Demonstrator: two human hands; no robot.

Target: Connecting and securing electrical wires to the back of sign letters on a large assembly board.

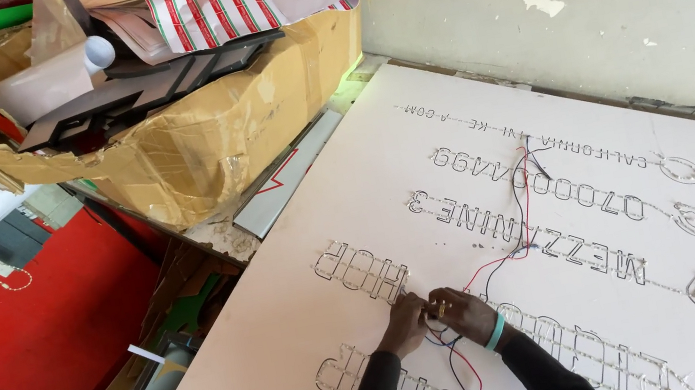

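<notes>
White board (313,325) fills the lower right of the frame, studded with outlined letters of small lights. At its lower middle, both hands meet over thin red, blue and black wires (511,257) that run up across the letters. The left hand (405,323) and the right hand (466,315), with a teal wristband, pinch the wire ends together between their fingertips, just at the edge of a letter. The wires look light, limp and easily kinked, so they seem best held close to the ends, which lie right inside the pinch. A torn cardboard box (196,145) sits upper left.
</notes>
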